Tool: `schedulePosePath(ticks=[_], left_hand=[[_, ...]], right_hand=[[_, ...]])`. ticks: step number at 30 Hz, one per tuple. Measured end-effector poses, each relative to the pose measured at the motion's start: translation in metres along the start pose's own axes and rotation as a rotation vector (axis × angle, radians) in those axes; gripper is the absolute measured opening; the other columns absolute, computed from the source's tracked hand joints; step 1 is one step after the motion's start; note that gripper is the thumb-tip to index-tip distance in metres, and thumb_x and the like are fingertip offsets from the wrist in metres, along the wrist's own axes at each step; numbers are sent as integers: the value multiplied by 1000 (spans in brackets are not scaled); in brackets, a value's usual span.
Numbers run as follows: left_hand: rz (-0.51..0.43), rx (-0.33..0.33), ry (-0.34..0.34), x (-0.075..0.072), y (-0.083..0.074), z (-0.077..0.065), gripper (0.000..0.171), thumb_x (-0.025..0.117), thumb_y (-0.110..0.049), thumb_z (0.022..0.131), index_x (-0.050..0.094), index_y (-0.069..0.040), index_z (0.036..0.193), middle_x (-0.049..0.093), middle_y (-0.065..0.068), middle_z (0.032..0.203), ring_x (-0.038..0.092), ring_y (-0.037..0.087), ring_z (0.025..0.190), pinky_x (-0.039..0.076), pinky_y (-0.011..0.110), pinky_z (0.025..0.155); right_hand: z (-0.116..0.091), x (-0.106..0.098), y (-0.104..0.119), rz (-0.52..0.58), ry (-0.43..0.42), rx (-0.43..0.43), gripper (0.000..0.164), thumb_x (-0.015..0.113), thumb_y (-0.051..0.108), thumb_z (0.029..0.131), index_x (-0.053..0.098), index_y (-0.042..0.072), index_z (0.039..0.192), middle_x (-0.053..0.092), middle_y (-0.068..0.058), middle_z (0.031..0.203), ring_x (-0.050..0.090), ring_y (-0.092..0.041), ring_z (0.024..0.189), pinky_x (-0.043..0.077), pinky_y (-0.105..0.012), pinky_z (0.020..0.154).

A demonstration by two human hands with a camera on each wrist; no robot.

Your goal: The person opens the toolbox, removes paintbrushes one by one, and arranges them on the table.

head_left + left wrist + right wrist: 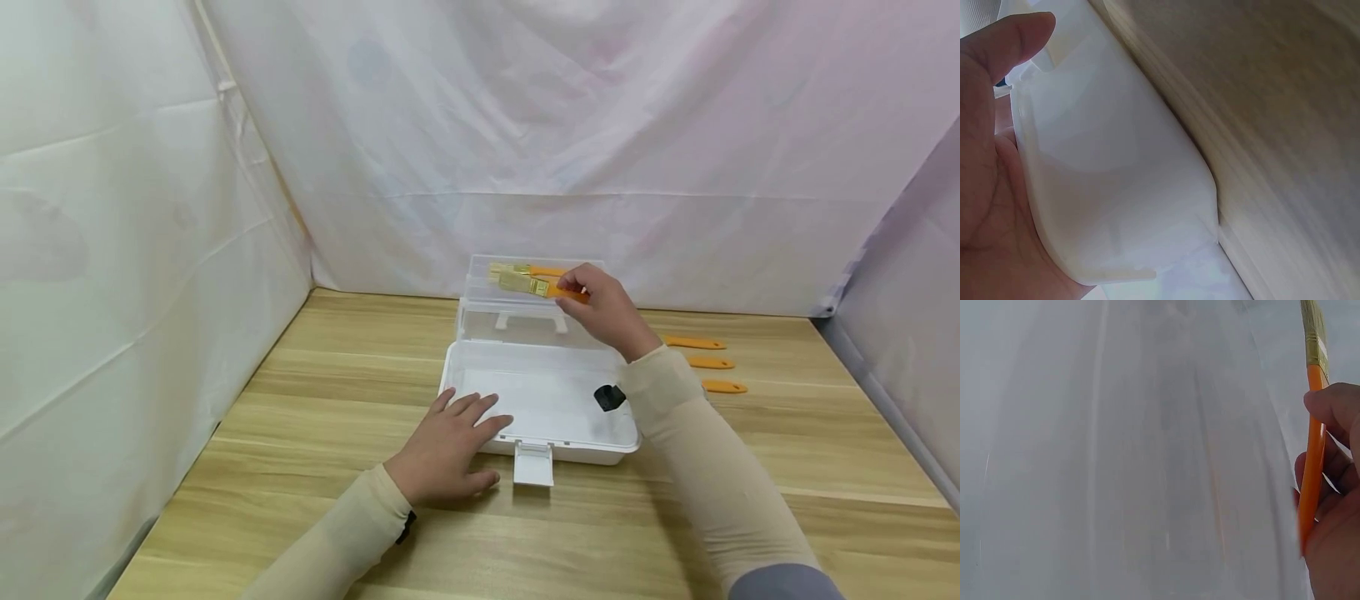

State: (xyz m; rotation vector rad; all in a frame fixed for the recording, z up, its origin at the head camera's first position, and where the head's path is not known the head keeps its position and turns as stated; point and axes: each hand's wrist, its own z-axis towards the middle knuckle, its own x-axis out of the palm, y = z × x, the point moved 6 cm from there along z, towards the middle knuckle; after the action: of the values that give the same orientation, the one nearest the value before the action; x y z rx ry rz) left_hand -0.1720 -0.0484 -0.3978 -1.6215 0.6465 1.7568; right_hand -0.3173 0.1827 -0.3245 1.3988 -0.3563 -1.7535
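Observation:
A white plastic box (547,392) stands open on the table, its clear lid (480,321) raised at the back. My left hand (450,446) rests over the box's front left rim, fingers spread; in the left wrist view its palm lies along the box wall (1110,150). My right hand (600,304) pinches a paintbrush (522,283) by its orange handle, pale bristles pointing left, in front of the raised lid. The right wrist view shows thumb and fingers around the handle (1314,450). A matching brush shape (547,272) appears just behind it against the lid.
Three orange handles (712,363) lie in a row on the wooden table (360,358), right of the box and partly behind the right forearm. The front latch (533,464) hangs down. White cloth (525,125) encloses the back and sides.

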Motion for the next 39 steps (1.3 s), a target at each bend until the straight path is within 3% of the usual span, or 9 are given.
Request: schedulePosePath(ticks=[8, 24, 39], left_hand=[[-2, -1, -3, 0, 0, 0, 69, 67, -53, 84, 50, -24, 144, 45, 8, 150, 44, 30, 135, 22, 58, 113], [1, -4, -13, 0, 0, 0, 69, 68, -53, 84, 50, -24, 144, 45, 8, 150, 44, 30, 134, 22, 57, 113], [-9, -5, -21, 4, 1, 1, 69, 68, -53, 83, 51, -24, 144, 45, 8, 149, 44, 30, 134, 22, 57, 113]], right_hand=[[-8, -5, 14, -63, 6, -49, 12, 68, 11, 94, 66, 7, 105, 62, -6, 109, 54, -24, 95, 48, -44, 84], [-32, -18, 22, -138, 45, -47, 15, 68, 12, 94, 58, 8, 105, 55, -6, 94, 47, -23, 80, 42, -37, 66], [-63, -40, 8, -152, 102, -26, 12, 64, 12, 97, 58, 8, 107, 57, -5, 95, 49, -22, 80, 44, -38, 67]])
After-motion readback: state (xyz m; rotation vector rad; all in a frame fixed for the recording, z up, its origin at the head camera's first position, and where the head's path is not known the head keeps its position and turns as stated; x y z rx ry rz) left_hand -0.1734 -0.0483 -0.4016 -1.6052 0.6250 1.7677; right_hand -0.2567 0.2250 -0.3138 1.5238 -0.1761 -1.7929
